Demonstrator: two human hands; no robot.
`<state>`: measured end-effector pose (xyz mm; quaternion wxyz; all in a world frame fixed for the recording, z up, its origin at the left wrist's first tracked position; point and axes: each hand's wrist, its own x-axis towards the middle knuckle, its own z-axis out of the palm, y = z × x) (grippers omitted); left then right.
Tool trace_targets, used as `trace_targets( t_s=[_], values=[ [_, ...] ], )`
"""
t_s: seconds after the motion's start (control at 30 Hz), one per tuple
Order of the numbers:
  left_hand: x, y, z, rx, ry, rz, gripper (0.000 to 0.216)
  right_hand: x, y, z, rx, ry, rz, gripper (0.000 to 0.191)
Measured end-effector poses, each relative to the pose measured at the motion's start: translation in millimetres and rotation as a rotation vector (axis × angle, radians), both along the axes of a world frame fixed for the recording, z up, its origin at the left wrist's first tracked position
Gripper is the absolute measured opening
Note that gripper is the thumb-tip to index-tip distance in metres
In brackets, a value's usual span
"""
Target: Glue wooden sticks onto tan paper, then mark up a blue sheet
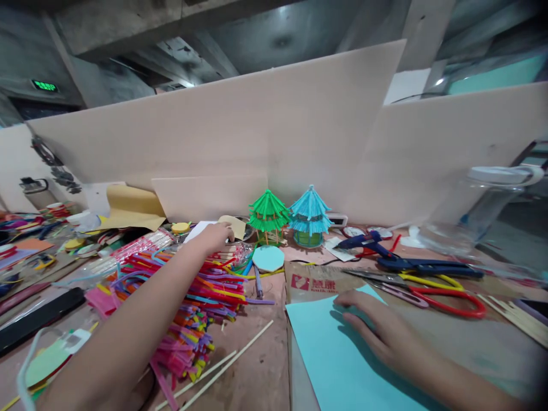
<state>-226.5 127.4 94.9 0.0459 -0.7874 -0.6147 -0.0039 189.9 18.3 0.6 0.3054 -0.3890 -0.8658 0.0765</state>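
My left hand (219,235) reaches over the bundle of coloured pipe cleaners (201,285), fingers curled downward beside a small beige card (236,226). What the fingertips hold is hidden. My right hand (368,317) rests on a light blue sheet of paper (331,348), its fingers stretched out. That sheet lies on brown cardboard (308,291) with red printing. Beyond the hands stand a green pavilion model (268,214) and a blue pavilion model (310,214), side by side. A pale blue polygon piece (268,258) lies in front of them.
Red-handled scissors (454,302), dark blue pliers (428,266) and a blue glue gun (363,241) lie on the right. Behind them stands a clear plastic jug (466,211). Thin wooden sticks (231,365) lie in front. A pale board (240,137) closes off the back.
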Motion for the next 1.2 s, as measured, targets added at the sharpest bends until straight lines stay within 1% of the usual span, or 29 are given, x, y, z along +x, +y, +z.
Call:
trace_targets(
  t_s=[0.07,0.13,0.27,0.4,0.57,0.63,0.7,0.77,0.83,0.87,0.93,1.0,1.03,1.1,1.13,1.17,1.2],
  values=[
    [-7,10,-10.6,-0.004,0.031,-0.005,0.032,0,1,-5.2,-0.07,-0.017,-0.01,0.027],
    [-11,19,-17.7,0.007,0.057,0.013,0.033,2,3,-7.8,-0.138,-0.013,-0.028,0.027],
    [-12,34,-24.0,0.033,0.126,0.035,0.033,5,5,-7.7,-0.228,0.011,-0.047,0.03],
    [-1,42,-26.4,0.072,0.195,0.011,0.035,4,2,-6.1,-0.262,0.018,-0.03,0.03],
    [15,42,-28.8,0.16,0.222,-0.066,0.035,4,2,-5.7,-0.272,0.011,-0.013,0.03],
    [18,40,-26.0,0.205,0.2,-0.092,0.034,4,3,-5.9,-0.267,0.01,-0.008,0.03],
    [16,36,-17.4,0.268,0.157,-0.098,0.034,4,3,-6.0,-0.26,0.013,-0.002,0.03],
    [12,27,-2.4,0.336,0.097,-0.087,0.033,4,2,-5.7,-0.254,0.023,-0.003,0.03],
    [13,11,14.9,0.379,0.028,-0.071,0.027,3,2,-4.6,-0.244,0.047,-0.009,0.031],
    [18,-1,22.1,0.389,-0.008,-0.076,0.021,3,2,-3.5,-0.234,0.067,-0.017,0.031],
    [41,-30,29.1,0.399,-0.081,-0.122,0.03,3,3,-0.1,-0.211,0.126,-0.045,0.032],
    [78,-65,23.0,0.353,-0.132,-0.261,0.031,4,3,4.5,-0.202,0.19,-0.095,0.032],
    [100,-83,15.9,0.315,-0.14,-0.347,0.027,5,3,6.8,-0.206,0.217,-0.127,0.032],
    [139,-113,-0.9,0.217,-0.127,-0.524,0.01,8,2,10.3,-0.223,0.252,-0.189,0.033],
    [154,-124,-7.5,0.18,-0.121,-0.588,0.007,10,1,11.2,-0.232,0.26,-0.213,0.034],
    [163,-129,-11.1,0.121,-0.116,-0.667,0.015,12,1,11.3,-0.242,0.264,-0.228,0.034],
    [166,-129,-11.0,-0.005,-0.095,-0.704,0.021,14,0,10.7,-0.255,0.266,-0.236,0.035]
  ],
)
